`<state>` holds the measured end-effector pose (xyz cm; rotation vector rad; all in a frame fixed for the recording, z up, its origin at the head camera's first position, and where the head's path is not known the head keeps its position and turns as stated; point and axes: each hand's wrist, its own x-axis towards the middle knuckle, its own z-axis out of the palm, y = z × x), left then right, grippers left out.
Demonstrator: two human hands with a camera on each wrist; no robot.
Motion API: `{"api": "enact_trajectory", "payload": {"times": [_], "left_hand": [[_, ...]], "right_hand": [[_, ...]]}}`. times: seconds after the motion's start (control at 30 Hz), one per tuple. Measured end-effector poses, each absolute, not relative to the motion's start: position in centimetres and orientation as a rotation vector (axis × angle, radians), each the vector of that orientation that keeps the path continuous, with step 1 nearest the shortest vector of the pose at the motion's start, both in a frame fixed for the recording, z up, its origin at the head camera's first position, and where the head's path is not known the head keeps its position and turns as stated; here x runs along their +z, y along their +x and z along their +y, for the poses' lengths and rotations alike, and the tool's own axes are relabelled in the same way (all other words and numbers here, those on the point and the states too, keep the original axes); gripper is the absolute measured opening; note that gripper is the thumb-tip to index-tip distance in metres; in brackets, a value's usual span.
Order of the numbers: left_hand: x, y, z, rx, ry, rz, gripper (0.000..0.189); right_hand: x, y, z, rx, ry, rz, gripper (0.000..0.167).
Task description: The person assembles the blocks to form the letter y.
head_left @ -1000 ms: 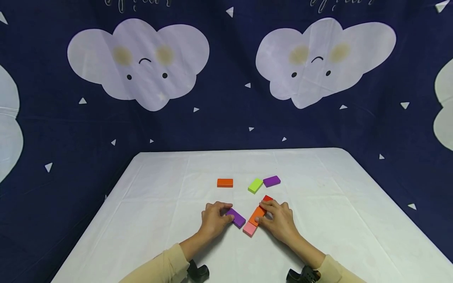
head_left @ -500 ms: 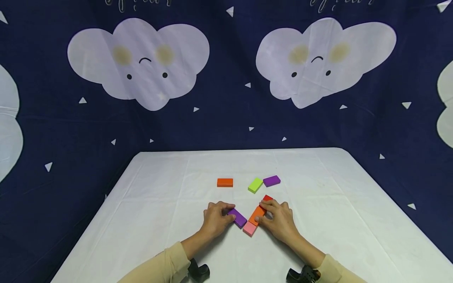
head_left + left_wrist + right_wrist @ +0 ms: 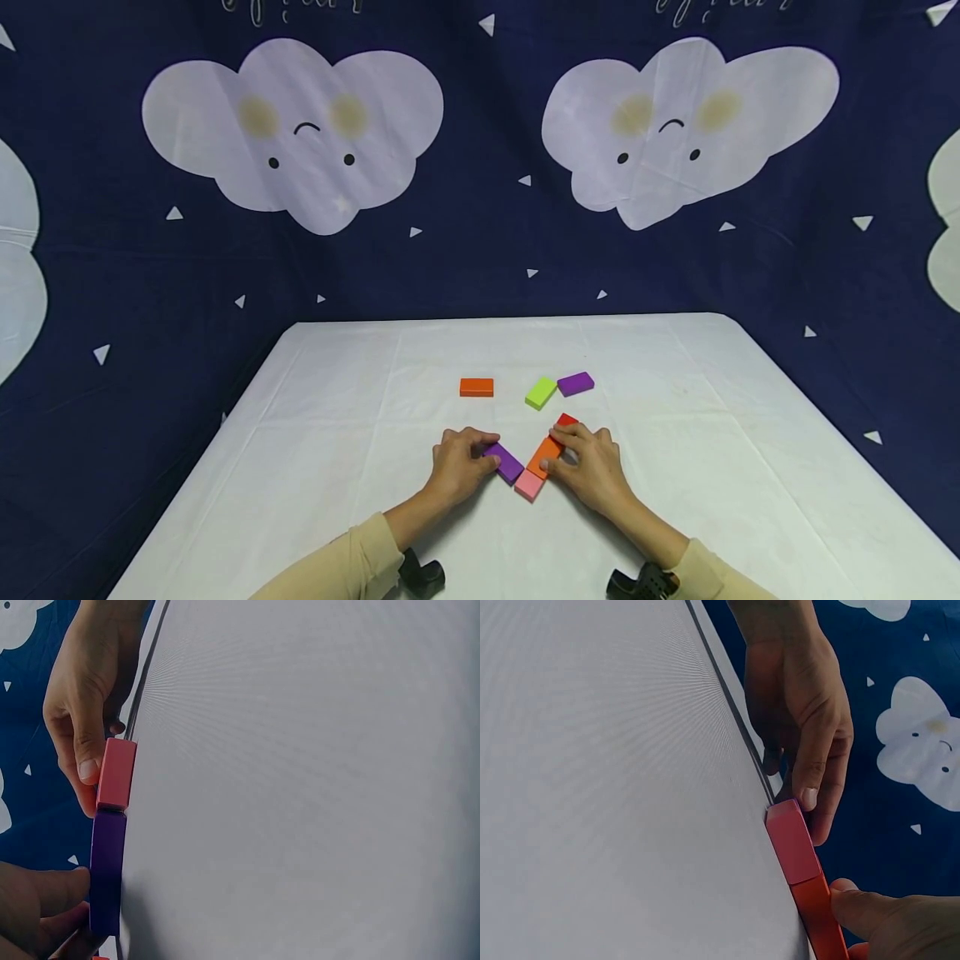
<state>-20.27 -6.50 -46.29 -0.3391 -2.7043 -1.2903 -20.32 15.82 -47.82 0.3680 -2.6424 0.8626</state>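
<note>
My left hand (image 3: 456, 462) pinches a purple block (image 3: 506, 463) that lies slantwise on the white table. Its near right corner meets the pink block (image 3: 529, 485), or nearly so. An orange block (image 3: 544, 457) continues from the pink one, and a red block (image 3: 567, 420) sits at the far end of that slanted row. My right hand (image 3: 592, 467) holds the orange block between thumb and fingers, its fingertips partly covering where red and orange join. Seen from the left wrist, the purple block (image 3: 108, 871) and pink block (image 3: 118, 774) stand end to end.
Farther back on the table (image 3: 337, 367) lie a dark orange block (image 3: 477, 387), a lime green block (image 3: 541, 393) and another purple block (image 3: 576, 384); the last two touch or nearly touch. Behind the table hangs a navy cloth (image 3: 480, 275) with clouds.
My left hand has slid the purple block slightly to the right, closing the gap to the pink block. My right hand and the row beside it have stayed put.
</note>
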Motion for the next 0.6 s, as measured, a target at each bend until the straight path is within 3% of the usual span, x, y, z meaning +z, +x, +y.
{"api": "enact_trajectory", "payload": {"times": [0.6], "left_hand": [[-46.19, -20.20, -6.61, -1.308, -0.354, -2.692, 0.029]], "right_hand": [[-47.55, -20.16, 15.66, 0.857, 0.355, -2.656, 0.047]]}}
